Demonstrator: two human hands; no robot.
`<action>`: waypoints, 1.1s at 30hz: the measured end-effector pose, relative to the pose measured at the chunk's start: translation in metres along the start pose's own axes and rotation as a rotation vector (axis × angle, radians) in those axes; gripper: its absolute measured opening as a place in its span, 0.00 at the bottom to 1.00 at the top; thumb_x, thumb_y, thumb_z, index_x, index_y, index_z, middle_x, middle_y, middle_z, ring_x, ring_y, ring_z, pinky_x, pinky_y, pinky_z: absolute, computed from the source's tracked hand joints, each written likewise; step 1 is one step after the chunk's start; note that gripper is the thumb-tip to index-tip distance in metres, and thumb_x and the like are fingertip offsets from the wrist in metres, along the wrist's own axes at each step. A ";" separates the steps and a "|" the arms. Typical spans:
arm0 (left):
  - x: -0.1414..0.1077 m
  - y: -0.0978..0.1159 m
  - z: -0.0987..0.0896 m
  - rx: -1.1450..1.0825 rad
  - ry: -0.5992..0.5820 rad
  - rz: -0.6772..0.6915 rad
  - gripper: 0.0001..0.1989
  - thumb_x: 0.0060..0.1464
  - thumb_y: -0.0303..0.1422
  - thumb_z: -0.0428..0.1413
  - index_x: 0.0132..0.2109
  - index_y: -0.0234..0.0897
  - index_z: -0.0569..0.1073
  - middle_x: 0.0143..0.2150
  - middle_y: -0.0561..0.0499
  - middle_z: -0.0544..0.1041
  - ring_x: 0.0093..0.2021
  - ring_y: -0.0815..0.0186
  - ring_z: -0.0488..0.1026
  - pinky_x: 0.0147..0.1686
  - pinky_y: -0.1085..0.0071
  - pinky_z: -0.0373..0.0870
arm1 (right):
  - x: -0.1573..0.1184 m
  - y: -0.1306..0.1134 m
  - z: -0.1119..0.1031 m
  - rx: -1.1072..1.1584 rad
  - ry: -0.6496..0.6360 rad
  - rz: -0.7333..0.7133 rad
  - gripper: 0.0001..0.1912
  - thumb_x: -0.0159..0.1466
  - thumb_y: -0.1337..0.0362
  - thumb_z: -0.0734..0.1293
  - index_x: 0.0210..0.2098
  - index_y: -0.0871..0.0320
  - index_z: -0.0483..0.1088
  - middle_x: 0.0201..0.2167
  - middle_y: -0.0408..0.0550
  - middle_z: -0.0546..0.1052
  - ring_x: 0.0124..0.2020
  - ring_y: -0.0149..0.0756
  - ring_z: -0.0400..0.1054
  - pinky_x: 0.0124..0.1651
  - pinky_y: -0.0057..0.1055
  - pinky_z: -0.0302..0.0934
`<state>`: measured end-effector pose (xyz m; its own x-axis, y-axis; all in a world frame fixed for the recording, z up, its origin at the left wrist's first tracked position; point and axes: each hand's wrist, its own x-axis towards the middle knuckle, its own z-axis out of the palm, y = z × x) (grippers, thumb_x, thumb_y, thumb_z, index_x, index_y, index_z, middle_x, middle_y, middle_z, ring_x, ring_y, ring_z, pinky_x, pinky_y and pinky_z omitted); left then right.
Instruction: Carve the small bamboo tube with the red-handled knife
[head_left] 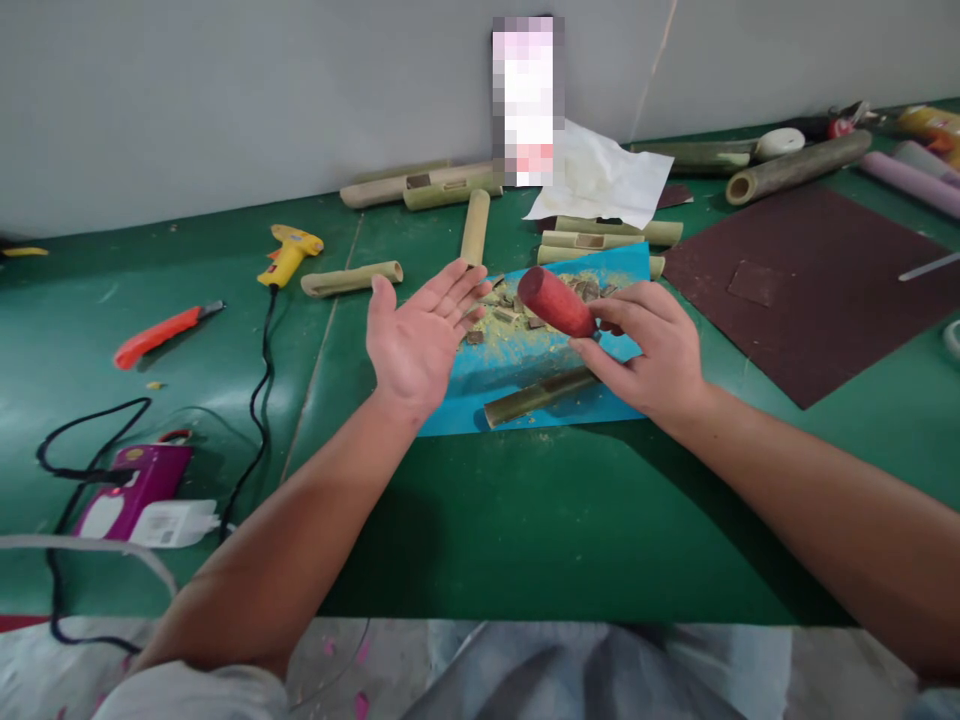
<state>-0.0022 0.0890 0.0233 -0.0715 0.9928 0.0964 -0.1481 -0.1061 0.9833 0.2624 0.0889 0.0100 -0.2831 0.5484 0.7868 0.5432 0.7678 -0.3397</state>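
Note:
My left hand [424, 345] is raised palm up with its fingers spread, holding nothing, over the left part of a blue sheet [465, 390]. To its right, my right hand [649, 350] pinches the lower end of a red cylindrical handle [555, 300], whose thick end points up and left. What the handle joins onto is mostly hidden by the fingers. Below them a bamboo tube [532, 397] lies slanted on the sheet. Bamboo chips and sawdust [510, 320] are scattered behind it.
On the green table [525, 520] lie a yellow glue gun [289, 255], an orange cutter [161, 335], a purple power strip [139, 490] with cords, and several bamboo pieces. A brown sheet [810, 290] is at the right; a white paper [607, 175] and a blurred-out screen [529, 100] are behind.

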 end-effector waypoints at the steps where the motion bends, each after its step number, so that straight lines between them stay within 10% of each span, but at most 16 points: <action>1: 0.001 -0.002 0.000 0.002 0.029 0.004 0.39 0.64 0.68 0.42 0.43 0.39 0.81 0.57 0.37 0.84 0.61 0.50 0.81 0.51 0.57 0.81 | 0.000 0.000 0.000 0.000 -0.006 0.013 0.10 0.69 0.57 0.70 0.45 0.56 0.79 0.35 0.49 0.81 0.33 0.40 0.75 0.37 0.39 0.71; 5: 0.004 -0.009 -0.005 0.087 0.242 0.100 0.31 0.61 0.55 0.61 0.20 0.40 0.62 0.20 0.51 0.72 0.24 0.69 0.71 0.25 0.71 0.70 | -0.001 0.001 0.000 0.003 0.004 0.005 0.10 0.69 0.58 0.71 0.45 0.56 0.79 0.36 0.49 0.81 0.33 0.40 0.76 0.37 0.39 0.72; 8: 0.007 -0.009 -0.010 0.137 0.322 0.104 0.31 0.53 0.42 0.70 0.21 0.40 0.55 0.15 0.61 0.55 0.16 0.75 0.49 0.17 0.73 0.53 | -0.001 0.001 0.000 0.002 0.000 -0.001 0.10 0.69 0.58 0.72 0.46 0.56 0.79 0.36 0.49 0.81 0.33 0.40 0.76 0.37 0.39 0.72; 13: 0.010 -0.011 -0.013 0.237 0.138 0.129 0.25 0.37 0.35 0.78 0.42 0.44 0.75 0.47 0.53 0.81 0.41 0.65 0.78 0.47 0.63 0.78 | 0.000 0.000 0.000 0.004 0.021 -0.021 0.08 0.69 0.59 0.71 0.45 0.56 0.79 0.35 0.49 0.81 0.33 0.40 0.75 0.36 0.38 0.70; 17: 0.008 -0.013 -0.013 0.316 0.204 0.174 0.14 0.50 0.37 0.73 0.39 0.41 0.77 0.26 0.57 0.72 0.32 0.67 0.74 0.42 0.64 0.76 | 0.000 0.000 0.001 0.006 0.024 -0.018 0.08 0.69 0.60 0.71 0.45 0.55 0.79 0.35 0.48 0.81 0.34 0.40 0.75 0.38 0.38 0.71; 20: 0.008 -0.013 -0.017 0.268 0.090 0.190 0.40 0.42 0.38 0.78 0.62 0.51 0.72 0.45 0.51 0.82 0.47 0.57 0.81 0.51 0.56 0.79 | -0.001 0.001 0.002 0.015 0.017 -0.007 0.09 0.68 0.59 0.72 0.45 0.56 0.79 0.35 0.48 0.81 0.35 0.41 0.75 0.39 0.39 0.71; 23: 0.007 -0.013 -0.020 0.410 -0.105 0.148 0.61 0.32 0.46 0.82 0.72 0.54 0.64 0.81 0.42 0.58 0.82 0.39 0.51 0.78 0.40 0.53 | -0.002 0.001 0.001 0.011 -0.014 0.024 0.09 0.69 0.58 0.71 0.45 0.54 0.79 0.36 0.48 0.80 0.35 0.41 0.75 0.40 0.41 0.71; 26: 0.006 -0.013 -0.018 0.472 -0.110 0.080 0.54 0.39 0.51 0.79 0.72 0.52 0.68 0.82 0.43 0.56 0.84 0.41 0.44 0.82 0.39 0.39 | -0.002 0.002 -0.001 0.021 -0.024 0.032 0.09 0.69 0.58 0.71 0.45 0.54 0.79 0.36 0.48 0.80 0.35 0.41 0.75 0.41 0.41 0.72; 33: 0.002 -0.010 -0.010 0.399 -0.006 0.100 0.36 0.47 0.42 0.76 0.62 0.48 0.78 0.73 0.45 0.74 0.77 0.47 0.64 0.79 0.45 0.54 | 0.000 0.000 0.000 0.019 0.015 -0.014 0.08 0.68 0.60 0.72 0.45 0.56 0.78 0.36 0.49 0.80 0.33 0.40 0.74 0.37 0.39 0.70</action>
<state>-0.0107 0.0916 0.0117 -0.0597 0.9791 0.1945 0.2537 -0.1736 0.9516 0.2627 0.0888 0.0099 -0.2783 0.5328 0.7992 0.5240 0.7815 -0.3386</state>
